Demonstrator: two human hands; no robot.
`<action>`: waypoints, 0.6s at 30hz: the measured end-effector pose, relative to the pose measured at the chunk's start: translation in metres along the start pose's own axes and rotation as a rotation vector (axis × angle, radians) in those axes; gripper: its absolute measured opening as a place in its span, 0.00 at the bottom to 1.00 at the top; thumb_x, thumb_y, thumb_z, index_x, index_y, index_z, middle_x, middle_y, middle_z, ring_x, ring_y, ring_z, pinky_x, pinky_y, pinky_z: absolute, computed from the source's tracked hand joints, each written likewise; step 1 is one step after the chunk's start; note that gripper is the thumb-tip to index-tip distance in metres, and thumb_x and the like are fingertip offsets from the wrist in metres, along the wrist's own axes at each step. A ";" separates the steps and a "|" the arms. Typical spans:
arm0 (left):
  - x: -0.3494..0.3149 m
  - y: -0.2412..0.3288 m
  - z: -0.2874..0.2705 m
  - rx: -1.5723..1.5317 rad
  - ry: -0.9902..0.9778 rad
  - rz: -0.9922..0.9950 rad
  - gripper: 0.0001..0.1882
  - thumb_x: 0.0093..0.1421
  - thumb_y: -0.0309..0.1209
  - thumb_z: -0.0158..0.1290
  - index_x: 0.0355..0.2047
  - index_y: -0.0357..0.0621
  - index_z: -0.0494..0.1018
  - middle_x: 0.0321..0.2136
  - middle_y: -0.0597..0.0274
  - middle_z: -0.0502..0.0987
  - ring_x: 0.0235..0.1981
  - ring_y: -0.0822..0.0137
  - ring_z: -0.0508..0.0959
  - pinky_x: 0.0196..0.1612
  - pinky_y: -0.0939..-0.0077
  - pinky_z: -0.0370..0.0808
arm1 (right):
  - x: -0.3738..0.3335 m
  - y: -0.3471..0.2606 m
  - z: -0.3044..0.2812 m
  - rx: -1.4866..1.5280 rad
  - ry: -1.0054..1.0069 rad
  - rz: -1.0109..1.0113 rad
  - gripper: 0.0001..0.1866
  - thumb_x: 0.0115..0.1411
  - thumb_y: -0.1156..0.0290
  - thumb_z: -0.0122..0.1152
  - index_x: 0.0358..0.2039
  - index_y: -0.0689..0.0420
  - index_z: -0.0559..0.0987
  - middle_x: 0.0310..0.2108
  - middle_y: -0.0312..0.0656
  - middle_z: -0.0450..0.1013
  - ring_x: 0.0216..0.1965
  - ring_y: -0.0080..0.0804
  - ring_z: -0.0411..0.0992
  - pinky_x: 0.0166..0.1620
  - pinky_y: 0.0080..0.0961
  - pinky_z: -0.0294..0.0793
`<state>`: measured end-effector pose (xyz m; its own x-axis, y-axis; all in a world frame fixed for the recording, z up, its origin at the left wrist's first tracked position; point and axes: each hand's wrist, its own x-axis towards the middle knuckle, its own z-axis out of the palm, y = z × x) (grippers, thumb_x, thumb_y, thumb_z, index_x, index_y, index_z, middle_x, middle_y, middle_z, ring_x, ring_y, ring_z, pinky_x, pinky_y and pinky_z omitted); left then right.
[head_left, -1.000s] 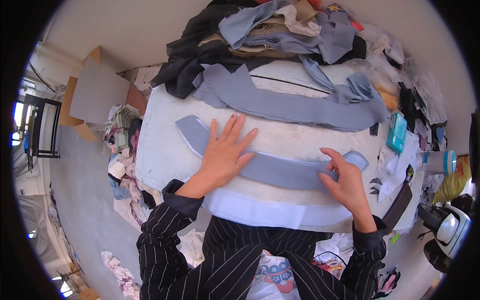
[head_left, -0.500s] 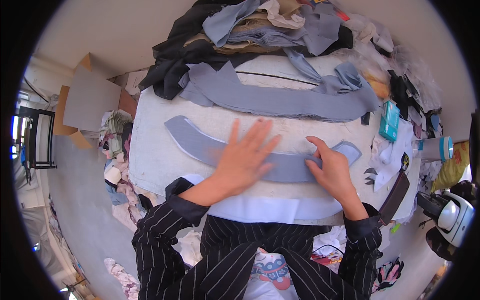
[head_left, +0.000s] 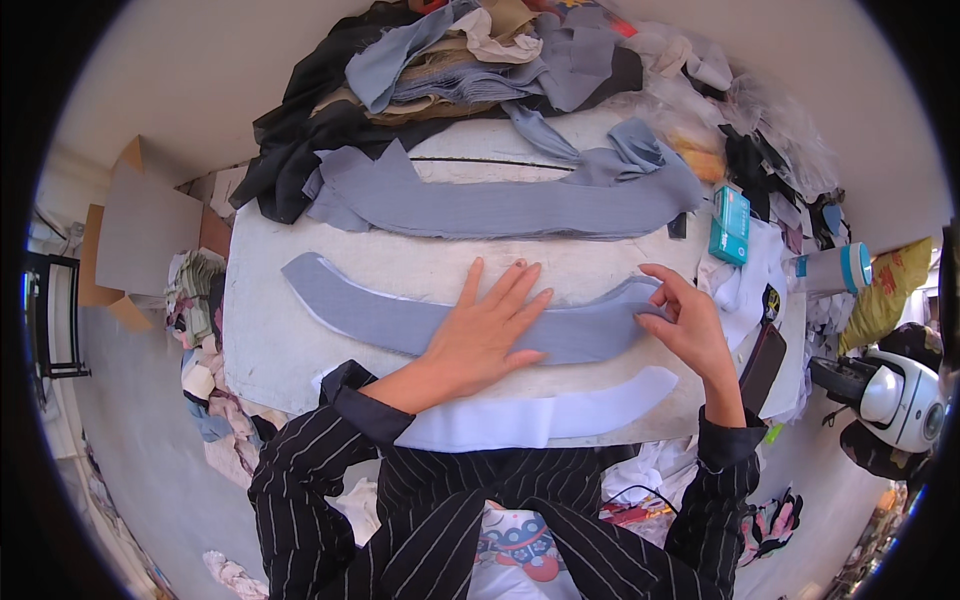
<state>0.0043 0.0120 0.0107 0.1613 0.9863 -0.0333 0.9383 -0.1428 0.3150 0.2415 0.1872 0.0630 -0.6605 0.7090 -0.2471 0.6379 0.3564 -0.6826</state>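
Note:
A curved grey-blue fabric strip [head_left: 375, 318] lies across the table in front of me, with a thin white edge showing along its upper side. My left hand [head_left: 487, 328] rests flat on the middle of it, fingers spread. At the strip's right end, my right hand [head_left: 692, 325] pinches the fabric edge between thumb and fingers. Closer to my body lies a curved white strip [head_left: 590, 412], partly covered by my left forearm and sleeve. Farther off, a stack of wider grey-blue cut pieces [head_left: 500, 208] lies roughly parallel to the strip.
Dark, tan and grey fabrics heap up at the table's far edge [head_left: 440, 85]. On the right are a teal box [head_left: 730, 225], a dark oblong case [head_left: 764, 365] and a clear container with a blue rim [head_left: 835, 268]. A cardboard box [head_left: 150, 235] stands at left.
My left hand, blurred before, now lies still on the strip. My right hand has moved along to the strip's right end and pinches it there. The whole view has shifted slightly.

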 end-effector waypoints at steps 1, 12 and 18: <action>0.000 0.000 -0.001 0.008 -0.005 -0.002 0.39 0.64 0.56 0.45 0.68 0.47 0.55 0.71 0.52 0.48 0.72 0.55 0.45 0.70 0.43 0.35 | 0.003 0.004 0.004 -0.008 0.031 -0.021 0.33 0.46 0.76 0.69 0.56 0.54 0.73 0.24 0.35 0.71 0.21 0.26 0.67 0.28 0.23 0.67; 0.002 0.002 -0.003 0.027 -0.013 -0.012 0.38 0.63 0.56 0.45 0.68 0.49 0.57 0.71 0.52 0.48 0.72 0.54 0.46 0.71 0.43 0.36 | 0.007 0.025 0.007 0.044 0.175 0.029 0.34 0.45 0.75 0.71 0.56 0.54 0.73 0.29 0.36 0.73 0.21 0.26 0.67 0.29 0.22 0.69; -0.001 0.002 -0.001 0.028 0.014 -0.005 0.39 0.63 0.56 0.46 0.68 0.49 0.57 0.71 0.52 0.48 0.72 0.54 0.46 0.70 0.42 0.37 | 0.000 0.017 0.003 -0.102 0.388 -0.069 0.26 0.48 0.75 0.70 0.49 0.58 0.76 0.32 0.37 0.73 0.22 0.23 0.66 0.28 0.22 0.68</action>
<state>0.0052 0.0110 0.0125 0.1521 0.9881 -0.0217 0.9473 -0.1395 0.2885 0.2511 0.1921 0.0492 -0.5169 0.8515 0.0883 0.6464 0.4559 -0.6119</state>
